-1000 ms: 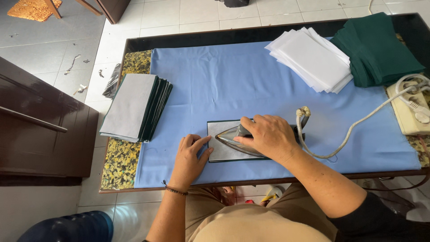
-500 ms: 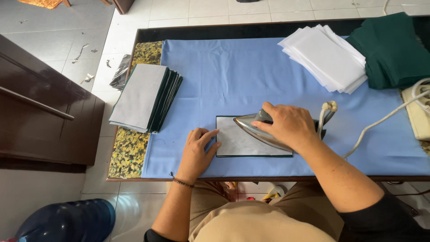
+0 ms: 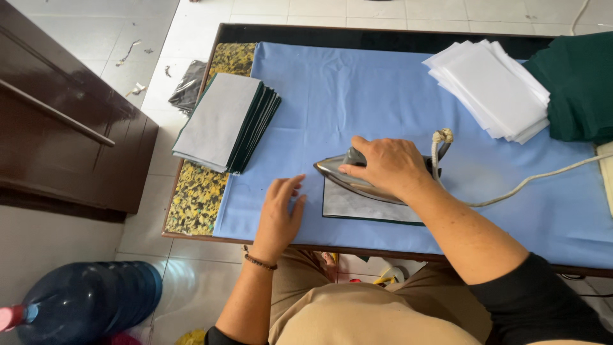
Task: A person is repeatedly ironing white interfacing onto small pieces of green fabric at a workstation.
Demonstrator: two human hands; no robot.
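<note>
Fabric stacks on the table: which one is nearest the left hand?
The grey-topped stack with dark green edges, at the table's left end. The white stack and dark green pile lie far right.

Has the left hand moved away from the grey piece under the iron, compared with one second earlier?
Yes. The left hand earlier rested on the left edge of the grey piece; now it lies flat on the blue cloth, left of that piece and clear of it.

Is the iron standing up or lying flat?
Lying flat. The iron sits soleplate-down on the grey fabric piece, with the right hand gripping its handle.
</note>
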